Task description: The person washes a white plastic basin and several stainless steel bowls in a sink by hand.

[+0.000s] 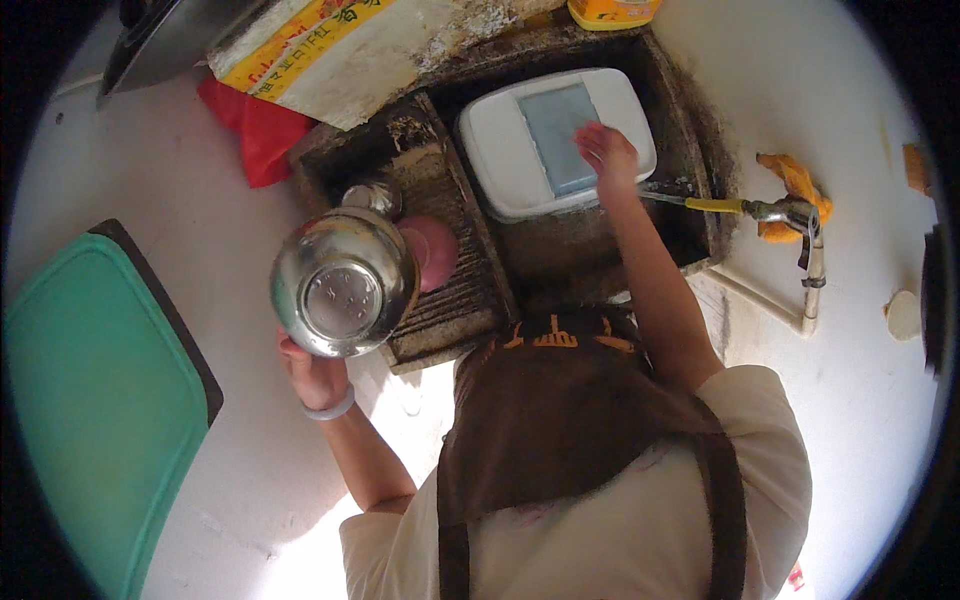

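Observation:
My left hand (311, 373) grips the rim of a metal bowl (343, 300), whose wet underside faces up. It overlaps a pink bowl (435, 251) and another shiny metal vessel (373, 196) on the ribbed drainboard (465, 300). My right hand (611, 157) is above a white rectangular tub (495, 142) in the sink, near its right side, with fingers bent and slightly blurred; I see nothing held in them. A grey-blue rectangular area (559, 139) shows in the tub's middle. Water runs from a yellow hose (712, 205) on the tap (784, 212) beside my right wrist.
A worn foam box (360, 75) and red plastic (262, 135) lie behind the drainboard. An orange cloth (795, 180) hangs behind the tap. A yellow-orange container (613, 13) stands at the sink's back rim. Far left is a green board (97, 397).

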